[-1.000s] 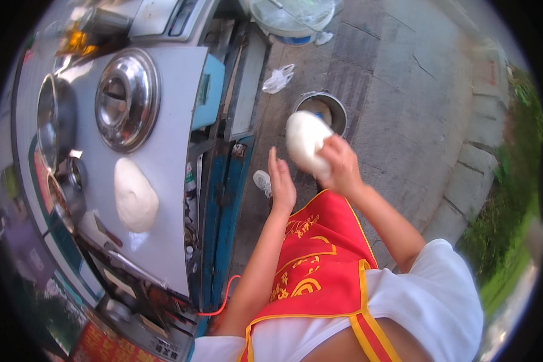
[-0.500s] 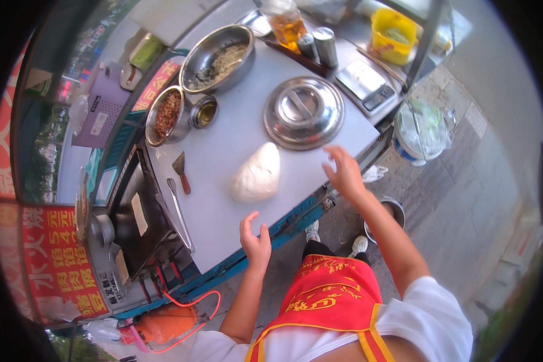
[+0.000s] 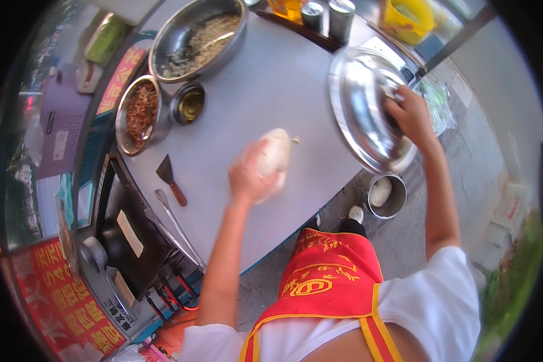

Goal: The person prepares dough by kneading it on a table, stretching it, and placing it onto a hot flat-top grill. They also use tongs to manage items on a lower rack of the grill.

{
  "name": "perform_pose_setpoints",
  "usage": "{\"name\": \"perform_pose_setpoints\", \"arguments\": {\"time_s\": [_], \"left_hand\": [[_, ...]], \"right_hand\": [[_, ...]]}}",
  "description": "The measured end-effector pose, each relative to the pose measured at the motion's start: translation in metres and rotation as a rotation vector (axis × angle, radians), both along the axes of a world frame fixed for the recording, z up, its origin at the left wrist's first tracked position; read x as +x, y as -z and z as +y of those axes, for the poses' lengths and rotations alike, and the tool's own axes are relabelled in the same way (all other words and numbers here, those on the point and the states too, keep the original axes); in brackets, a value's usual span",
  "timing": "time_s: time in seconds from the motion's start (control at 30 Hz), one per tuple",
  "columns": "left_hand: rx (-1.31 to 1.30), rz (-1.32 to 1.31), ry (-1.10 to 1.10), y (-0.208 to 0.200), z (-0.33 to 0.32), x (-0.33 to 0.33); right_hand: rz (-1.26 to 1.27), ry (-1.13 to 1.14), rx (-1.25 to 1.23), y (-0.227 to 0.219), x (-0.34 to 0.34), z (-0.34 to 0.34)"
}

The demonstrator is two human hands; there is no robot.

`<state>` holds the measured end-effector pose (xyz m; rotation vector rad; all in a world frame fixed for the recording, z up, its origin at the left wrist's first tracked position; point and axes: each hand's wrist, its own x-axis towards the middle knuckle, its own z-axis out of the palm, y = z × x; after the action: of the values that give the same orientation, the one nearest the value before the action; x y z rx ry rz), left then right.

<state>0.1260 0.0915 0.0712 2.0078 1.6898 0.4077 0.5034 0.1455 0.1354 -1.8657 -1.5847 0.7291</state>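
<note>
A smooth white lump of dough (image 3: 277,151) rests on the metal worktop (image 3: 253,78). My left hand (image 3: 250,178), somewhat blurred, grips its near left side, thumb and fingers around it. A small crumb of dough (image 3: 295,139) lies just right of the lump. With my right hand (image 3: 414,116) I hold a round steel lid (image 3: 359,102) by its handle. The lid is raised and tilted at the worktop's right edge, partly covering the kitchen scale (image 3: 381,49). Below it, a steel pot (image 3: 402,205) on the ground holds another pale lump of dough (image 3: 380,192).
At the far left stand a large bowl of chopped filling (image 3: 240,42), a bowl of reddish-brown filling (image 3: 122,123) and an oil cup (image 3: 174,110). A scraper (image 3: 170,178), tongs (image 3: 181,232) and a black griddle (image 3: 111,241) line the left side. A yellow tub (image 3: 398,27) sits far right.
My left hand has moved forward onto the dough and closed around it. My right hand has taken the lid by its handle and lifted it rightward. The view has shifted, showing the pot more fully.
</note>
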Motion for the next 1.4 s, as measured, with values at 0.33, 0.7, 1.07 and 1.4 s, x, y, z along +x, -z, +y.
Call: {"name": "perform_pose_setpoints", "arguments": {"time_s": [0.33,0.7,1.07,1.4], "left_hand": [[0.170,0.340,0.112,-0.002,0.003,0.092],[0.409,0.572,0.334,0.032,-0.012,0.095],[0.370,0.570,0.251,0.038,-0.017,0.095],[0.439,0.508,0.155,0.030,-0.007,0.103]], "right_hand": [[-0.318,0.487,-0.367,0.173,0.179,-0.322],[-0.070,0.541,-0.936,0.497,0.178,-0.292],[-0.030,0.480,-1.020,0.578,0.181,-0.289],[-0.030,-0.173,-0.806,0.524,0.172,-0.284]]}}
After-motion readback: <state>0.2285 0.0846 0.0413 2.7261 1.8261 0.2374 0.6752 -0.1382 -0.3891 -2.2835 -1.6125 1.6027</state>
